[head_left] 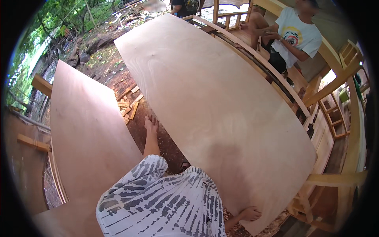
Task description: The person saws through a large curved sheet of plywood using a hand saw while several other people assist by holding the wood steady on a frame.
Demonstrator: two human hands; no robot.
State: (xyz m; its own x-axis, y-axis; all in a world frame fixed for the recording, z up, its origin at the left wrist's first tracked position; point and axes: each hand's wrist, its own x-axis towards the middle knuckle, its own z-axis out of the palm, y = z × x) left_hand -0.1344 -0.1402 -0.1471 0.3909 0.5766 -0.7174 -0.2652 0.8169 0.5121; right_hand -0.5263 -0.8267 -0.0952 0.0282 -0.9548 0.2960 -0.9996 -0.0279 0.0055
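Two large plywood sheets fill the scene at an outdoor woodworking site. My right hand (251, 213) curls its fingers over the near edge of the bigger plywood sheet (213, 102), which lies tilted across a curved wooden frame (268, 65) and runs from near right to far left. My left hand does not show; it is hidden somewhere below my patterned shorts (166, 201), so I cannot tell whether it is open or closed or holding anything. My bare foot (151, 124) stands on the sawdust-strewn dirt ground (158, 138) in the gap between the two sheets. The second plywood sheet (87, 134) lies to my left, resting on timber supports (41, 85). Short wood offcuts (130, 104) are scattered on the soil just beyond my foot. On the far right, a person in a white printed T-shirt (296, 35) sits on the wooden structure with arms folded over a knee. Another person in dark clothing (185, 6) stands at the far edge, mostly cut off. Green trees (59, 19) border the far left.
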